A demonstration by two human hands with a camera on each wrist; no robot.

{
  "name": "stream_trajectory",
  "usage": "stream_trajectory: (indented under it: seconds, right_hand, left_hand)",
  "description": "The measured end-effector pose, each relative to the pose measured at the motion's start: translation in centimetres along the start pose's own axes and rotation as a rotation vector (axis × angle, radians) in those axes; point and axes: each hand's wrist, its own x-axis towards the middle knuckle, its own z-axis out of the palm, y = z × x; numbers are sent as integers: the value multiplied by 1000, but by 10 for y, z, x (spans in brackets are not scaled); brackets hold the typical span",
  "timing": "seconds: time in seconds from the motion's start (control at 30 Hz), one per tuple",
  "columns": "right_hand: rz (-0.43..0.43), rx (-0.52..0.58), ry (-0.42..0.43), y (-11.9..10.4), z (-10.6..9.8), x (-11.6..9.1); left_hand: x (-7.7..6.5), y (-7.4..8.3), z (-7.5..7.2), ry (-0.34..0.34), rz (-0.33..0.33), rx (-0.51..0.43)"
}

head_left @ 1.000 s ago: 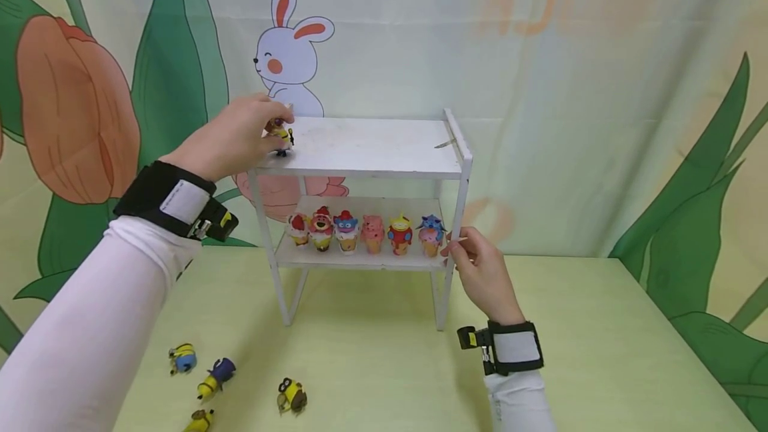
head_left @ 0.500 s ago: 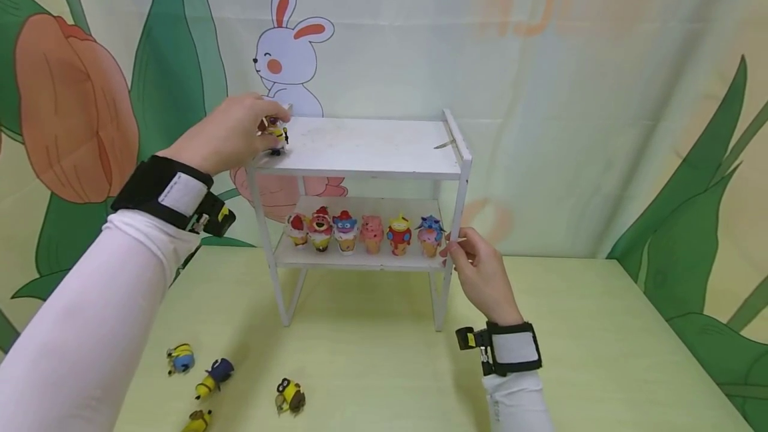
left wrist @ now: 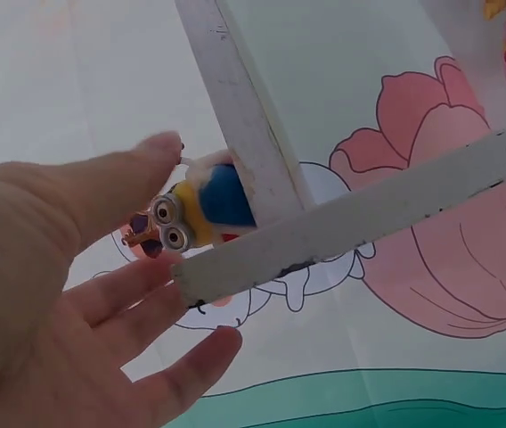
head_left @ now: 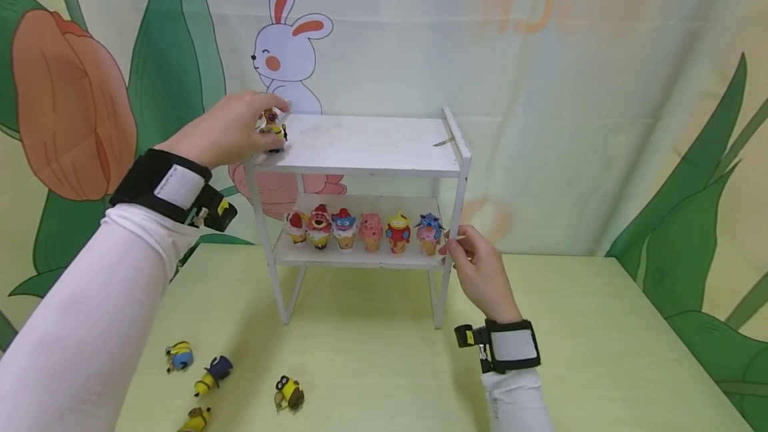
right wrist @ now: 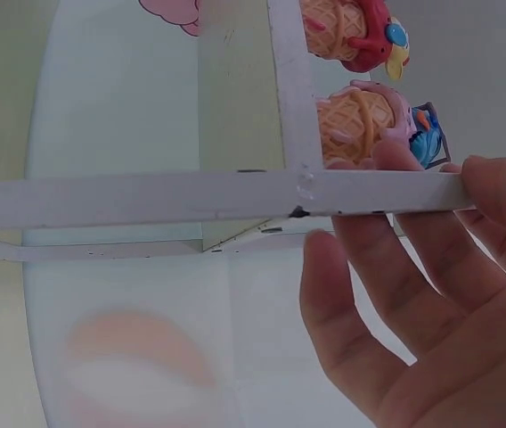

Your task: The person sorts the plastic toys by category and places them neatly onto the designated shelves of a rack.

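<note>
At the left end of the top board of a white two-tier shelf rack (head_left: 360, 171), my left hand (head_left: 225, 127) holds a small Minion figurine (head_left: 275, 131) between thumb and fingers. The left wrist view shows its goggled head and blue body (left wrist: 226, 196) upright at the board's corner, with the other fingers of my left hand (left wrist: 84, 267) spread below it. My right hand (head_left: 485, 272) grips the rack's right front post. Up close, the thumb of my right hand (right wrist: 440, 294) lies on one side of that post (right wrist: 387, 191) and fingers curl behind.
Several ice-cream-cone character figurines (head_left: 371, 232) stand in a row on the lower tier. On the green table at front left lie several more Minion figurines, one with a blue hat (head_left: 213, 374), another with a brown lower part (head_left: 289, 393). A printed curtain (head_left: 570, 119) hangs behind.
My left hand has shifted the Minion figurine slightly left and back, toward the left edge of the top board. My right hand has stayed on the post.
</note>
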Motion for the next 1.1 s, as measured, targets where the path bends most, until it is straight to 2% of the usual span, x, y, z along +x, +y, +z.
stream_trajectory:
  seconds: [0.17, 0.37, 0.57, 0.8, 1.0, 1.1]
  right_hand:
    - [5, -6, 7, 1, -1, -1]
    - [17, 4, -1, 0, -1, -1]
    - [19, -27, 3, -1, -1, -2]
    - [15, -38, 1, -2, -2, -2]
    - [14, -26, 6, -2, -2, -2]
    - [16, -19, 4, -3, -2, -2]
  left_hand:
    - [-2, -3, 0, 30, -17, 10]
    - [-11, -6, -3, 98, -48, -17]
    - [-27, -8, -2, 141, -24, -44]
    - [-56, -16, 15, 255, 22, -80]
    - [-86, -27, 34, 356, 15, -149]
    - [-100, -31, 49, 440, 10, -171]
